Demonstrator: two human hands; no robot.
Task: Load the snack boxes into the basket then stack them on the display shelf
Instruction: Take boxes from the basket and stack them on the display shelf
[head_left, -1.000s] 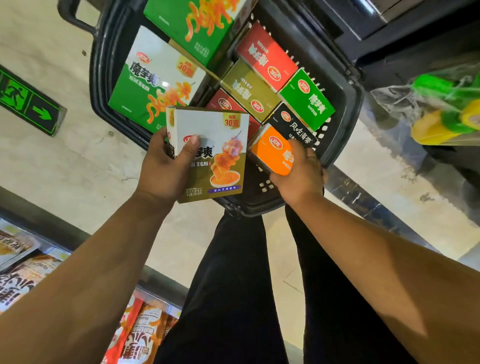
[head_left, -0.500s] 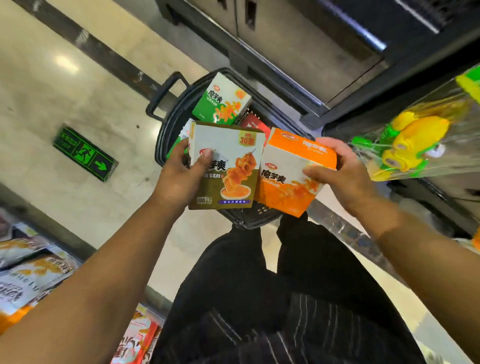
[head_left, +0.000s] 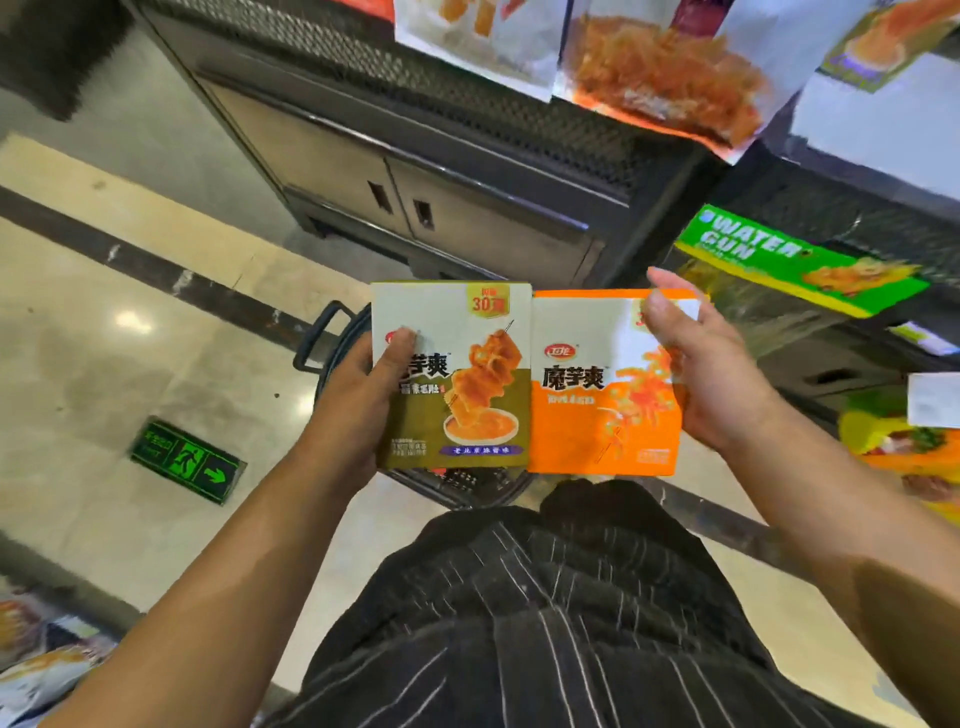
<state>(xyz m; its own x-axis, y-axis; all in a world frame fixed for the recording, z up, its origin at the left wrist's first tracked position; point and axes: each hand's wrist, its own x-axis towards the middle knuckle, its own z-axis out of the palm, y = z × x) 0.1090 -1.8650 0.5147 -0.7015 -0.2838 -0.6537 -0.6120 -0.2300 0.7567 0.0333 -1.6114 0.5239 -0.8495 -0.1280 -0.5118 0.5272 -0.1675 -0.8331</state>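
Loading seemingly done, stacking underway; left hand grips olive box, right hand grips orange box, above basket; neither yet on display shelf; basket contents hidden

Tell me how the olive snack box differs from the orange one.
The olive box is olive-green below and pictures a skewer over a sauce bowl; the orange box is orange below and pictures loose strands. The olive box's 30 badge shows fully; the right hand mostly covers the orange box's. Both are upright, white-topped, side by side.
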